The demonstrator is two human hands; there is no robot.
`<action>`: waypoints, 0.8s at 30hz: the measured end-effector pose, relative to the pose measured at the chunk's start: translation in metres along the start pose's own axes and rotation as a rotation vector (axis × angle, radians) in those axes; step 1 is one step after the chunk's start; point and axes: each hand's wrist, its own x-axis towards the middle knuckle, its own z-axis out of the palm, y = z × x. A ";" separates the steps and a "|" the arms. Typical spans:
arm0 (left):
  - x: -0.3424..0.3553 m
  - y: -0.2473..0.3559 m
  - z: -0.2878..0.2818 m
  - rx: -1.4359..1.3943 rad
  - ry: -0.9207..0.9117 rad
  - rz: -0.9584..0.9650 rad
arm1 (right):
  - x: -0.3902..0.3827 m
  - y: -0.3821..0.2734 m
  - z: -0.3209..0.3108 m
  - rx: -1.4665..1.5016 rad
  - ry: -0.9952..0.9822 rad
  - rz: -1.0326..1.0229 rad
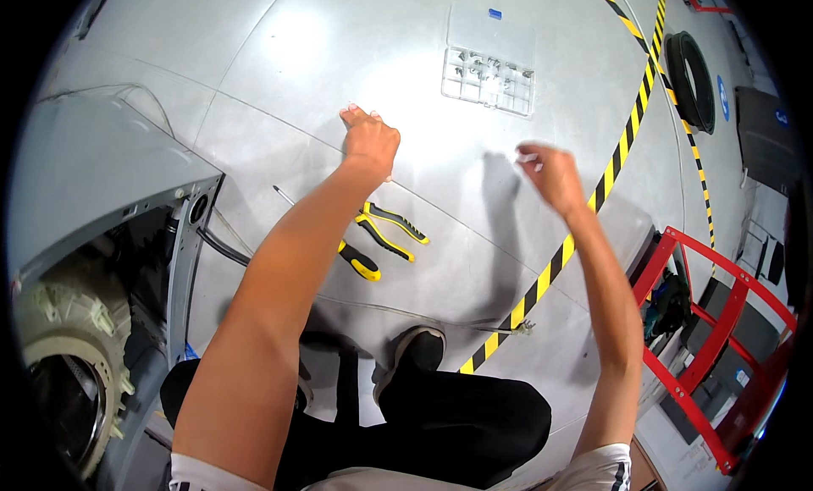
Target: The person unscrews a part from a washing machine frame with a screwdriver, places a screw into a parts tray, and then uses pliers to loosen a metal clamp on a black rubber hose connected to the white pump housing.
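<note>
- Head view: your left hand (373, 144) is out ahead, back upward, fingers partly bent; you cannot tell from here whether it grips anything.
- Your right hand (552, 178) hangs to the right of it, fingers curled inward and slightly blurred; whether something small is pinched there cannot be told.
- Beyond both hands, sideways between them, the clear compartment box (465, 91) lies lid open on the floor (449, 279), small pieces in some sections.
- Nearer you than your left hand, the yellow-and-black pliers (398, 220) lie beside your left forearm, their head hidden by it.
- The screwdriver (362, 262) runs under that same forearm, its handle showing on the right, its tip on the left.
- Striped tape (555, 262) crosses the floor beneath your right forearm.
</note>
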 end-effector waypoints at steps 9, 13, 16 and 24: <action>-0.059 -0.065 0.030 -0.373 0.127 0.138 | -0.169 -0.088 0.075 0.250 -0.188 -0.069; -0.154 -0.088 0.065 -0.486 0.167 0.449 | -0.195 -0.113 0.107 0.284 -0.219 -0.197; -0.221 -0.092 0.077 -0.402 -0.241 0.533 | -0.192 -0.125 0.114 0.303 -0.392 -0.185; -0.351 -0.130 0.207 -0.919 -0.023 0.175 | -0.157 -0.205 0.126 0.208 -0.442 -0.450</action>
